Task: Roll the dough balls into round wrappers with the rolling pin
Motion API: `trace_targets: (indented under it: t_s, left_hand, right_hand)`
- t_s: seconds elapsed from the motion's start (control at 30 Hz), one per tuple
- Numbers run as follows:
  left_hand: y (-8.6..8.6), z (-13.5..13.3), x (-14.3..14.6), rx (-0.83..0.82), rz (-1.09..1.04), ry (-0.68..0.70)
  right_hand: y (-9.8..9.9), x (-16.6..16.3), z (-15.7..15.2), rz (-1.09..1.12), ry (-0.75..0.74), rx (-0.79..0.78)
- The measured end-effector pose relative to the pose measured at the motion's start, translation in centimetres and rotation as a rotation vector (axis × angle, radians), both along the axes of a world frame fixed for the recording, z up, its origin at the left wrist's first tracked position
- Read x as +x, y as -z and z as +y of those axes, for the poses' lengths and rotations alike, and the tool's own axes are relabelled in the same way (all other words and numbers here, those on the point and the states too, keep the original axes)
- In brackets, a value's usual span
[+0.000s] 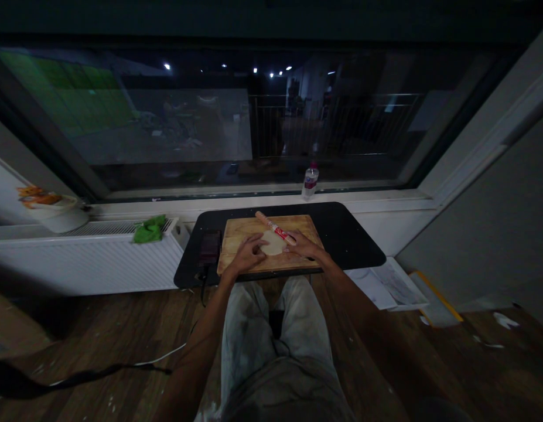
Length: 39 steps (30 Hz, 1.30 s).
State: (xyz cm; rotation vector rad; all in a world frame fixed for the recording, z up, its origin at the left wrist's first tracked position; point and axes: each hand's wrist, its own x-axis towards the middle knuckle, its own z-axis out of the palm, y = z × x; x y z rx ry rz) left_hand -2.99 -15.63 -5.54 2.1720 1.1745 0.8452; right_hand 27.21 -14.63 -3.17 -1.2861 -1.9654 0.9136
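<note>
A flat, pale round of dough (273, 242) lies on a wooden cutting board (236, 229). My left hand (248, 254) rests at the dough's left edge, fingers stretched toward it and thumb apart. At the right edge of the dough is my right hand (305, 246), its fingers and thumb also apart and touching the rim. A wooden rolling pin (267, 222) with a red and white label lies slantwise along the far side of the dough. Its near end meets the fingers of my right hand; whether they press on it is hard to see.
The board sits on a black tabletop (345, 234) over my knees. A dark device (210, 247) with a cable lies left of the board. Beyond are a water bottle (310, 180) on the sill, a green cloth (150, 229) on the radiator (122, 264), and a white tub (64, 215).
</note>
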Motion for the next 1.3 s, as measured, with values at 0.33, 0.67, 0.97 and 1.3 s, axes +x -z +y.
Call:
trace_targets:
  t_s: [0.33, 0.67, 0.97, 1.3]
  left_hand:
    - [-0.46, -0.23, 0.35, 0.015, 0.016, -0.032]
    - [-0.17, -0.08, 0.17, 0.022, 0.000, -0.014]
    - [-0.57, -0.59, 0.06, 0.029, 0.001, -0.005]
    - [-0.58, -0.53, -0.11, 0.027, -0.002, 0.002]
  right_hand:
    - [0.68, 0.15, 0.42, -0.011, 0.008, 0.011]
    - [0.54, 0.07, 0.19, 0.015, 0.009, 0.004]
    - [0.38, 0.01, 0.09, 0.021, 0.004, 0.011]
    - [0.56, 0.02, 0.27, 0.022, 0.017, 0.013]
